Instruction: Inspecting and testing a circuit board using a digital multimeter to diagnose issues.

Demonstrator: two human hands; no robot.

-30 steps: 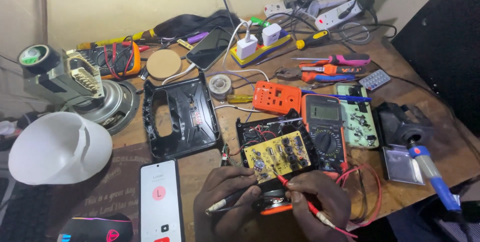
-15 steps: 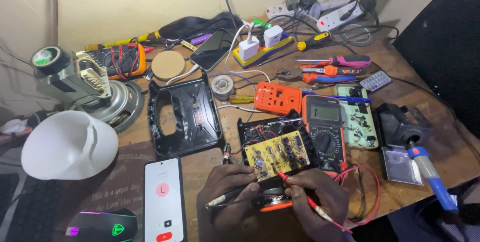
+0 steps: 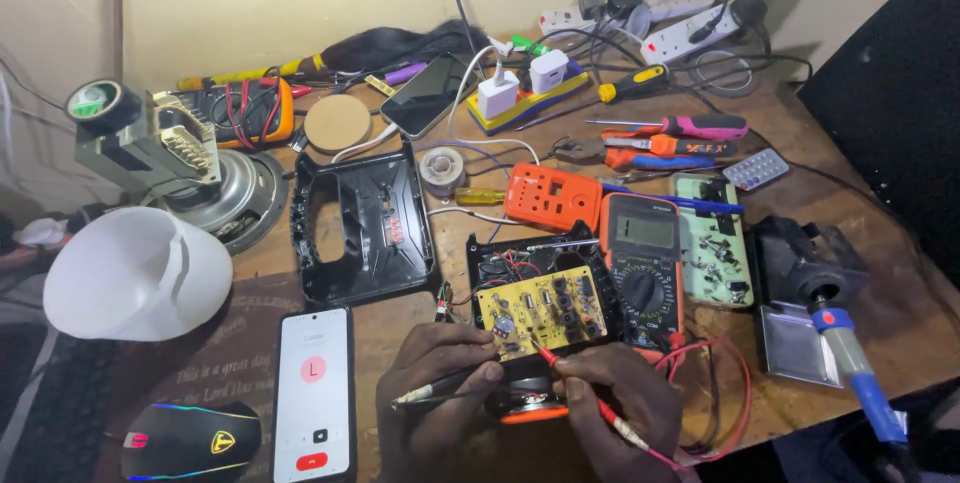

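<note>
The left hand (image 3: 440, 388) is closed around a black probe (image 3: 432, 393) near the front edge of the surface (image 3: 800, 363). The probe lies almost level, its long axis running left to right, with its pale end pointing left toward the phone (image 3: 314, 383). The right hand (image 3: 620, 403) pinches a red probe (image 3: 590, 398) between thumb and fingers; this one lies on a slant, its tip pointing up and left onto the yellow circuit board (image 3: 540, 308) and its tail trailing down toward the front right corner, where the red lead (image 3: 720, 393) loops. The board sits tilted in an open black case (image 3: 520, 263), its long axis rising slightly to the right. Under both hands lies a small orange and black part (image 3: 530, 408), mostly hidden. Just beside the board on the right stands an orange multimeter (image 3: 642, 263), lengthways front to back. A black housing shell (image 3: 360, 223) lies left of the board, and a blue-handled soldering iron (image 3: 860, 373) rests near the right edge, its handle toward the front right corner
</note>
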